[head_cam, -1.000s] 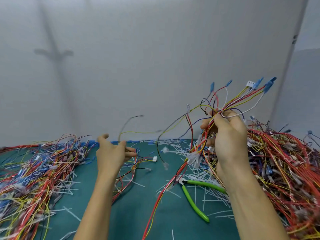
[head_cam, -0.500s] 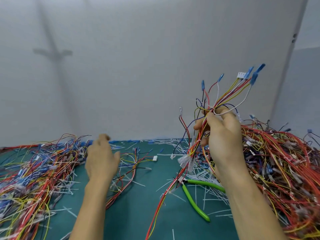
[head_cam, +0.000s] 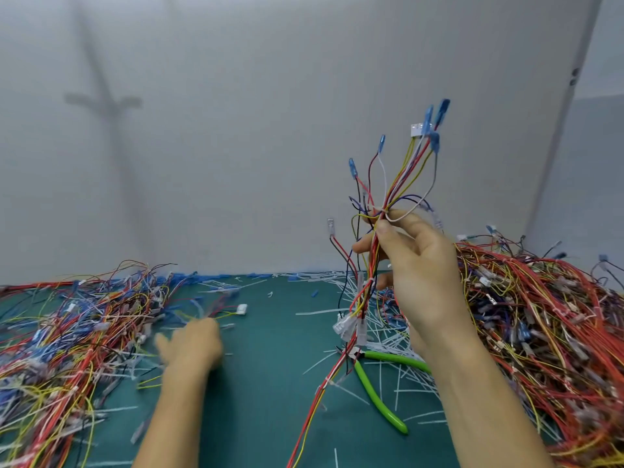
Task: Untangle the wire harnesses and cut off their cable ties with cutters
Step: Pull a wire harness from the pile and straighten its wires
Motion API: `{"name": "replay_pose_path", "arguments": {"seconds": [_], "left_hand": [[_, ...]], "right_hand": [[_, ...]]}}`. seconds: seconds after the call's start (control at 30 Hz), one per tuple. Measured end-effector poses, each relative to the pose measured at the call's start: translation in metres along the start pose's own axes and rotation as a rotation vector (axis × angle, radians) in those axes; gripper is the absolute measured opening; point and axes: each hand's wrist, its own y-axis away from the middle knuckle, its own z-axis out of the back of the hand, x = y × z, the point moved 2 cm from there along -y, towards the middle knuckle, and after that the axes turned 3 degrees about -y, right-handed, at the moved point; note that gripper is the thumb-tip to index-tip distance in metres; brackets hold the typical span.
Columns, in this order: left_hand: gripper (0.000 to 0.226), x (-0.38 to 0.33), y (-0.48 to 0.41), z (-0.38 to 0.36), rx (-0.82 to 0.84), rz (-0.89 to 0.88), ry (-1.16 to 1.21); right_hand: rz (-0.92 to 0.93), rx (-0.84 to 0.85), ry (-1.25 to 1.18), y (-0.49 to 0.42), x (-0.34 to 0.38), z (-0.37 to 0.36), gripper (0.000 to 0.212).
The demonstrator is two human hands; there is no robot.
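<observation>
My right hand (head_cam: 417, 265) is raised above the green mat and grips a wire harness (head_cam: 388, 190). The harness's red, yellow and white wires fan upward to blue terminals and a white connector, and its lower end trails down to the mat. My left hand (head_cam: 192, 342) is low over the mat, blurred, at the edge of the left wire pile (head_cam: 67, 332); it seems to hold nothing. Green-handled cutters (head_cam: 378, 390) lie on the mat below my right hand.
A large heap of red and yellow harnesses (head_cam: 540, 332) fills the right side. Cut white cable ties (head_cam: 337, 312) litter the green mat (head_cam: 270, 383) around the cutters. A grey wall stands close behind the table.
My left hand let go of a thin wire and dropped to the mat near the left pile. My right hand turned the harness more upright.
</observation>
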Motion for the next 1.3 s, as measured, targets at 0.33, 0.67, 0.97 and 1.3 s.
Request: {"name": "replay_pose_path", "arguments": {"seconds": [0.33, 0.67, 0.97, 1.3], "left_hand": [[0.022, 0.026, 0.003, 0.02, -0.007, 0.101, 0.246], [0.033, -0.046, 0.092, 0.148, -0.1, -0.723, 1.259], [0.015, -0.075, 0.106, 0.149, -0.148, -0.685, 1.416], [0.016, -0.069, 0.108, 0.152, 0.014, -0.682, 1.667]], "right_hand": [[-0.06, -0.03, -0.098, -0.003, -0.007, 0.005, 0.024], [-0.29, 0.151, -0.238, -0.001, -0.016, -0.004, 0.027], [-0.288, 0.112, -0.186, 0.002, -0.016, -0.009, 0.014], [0.032, 0.108, 0.074, 0.004, -0.003, -0.011, 0.013]]}}
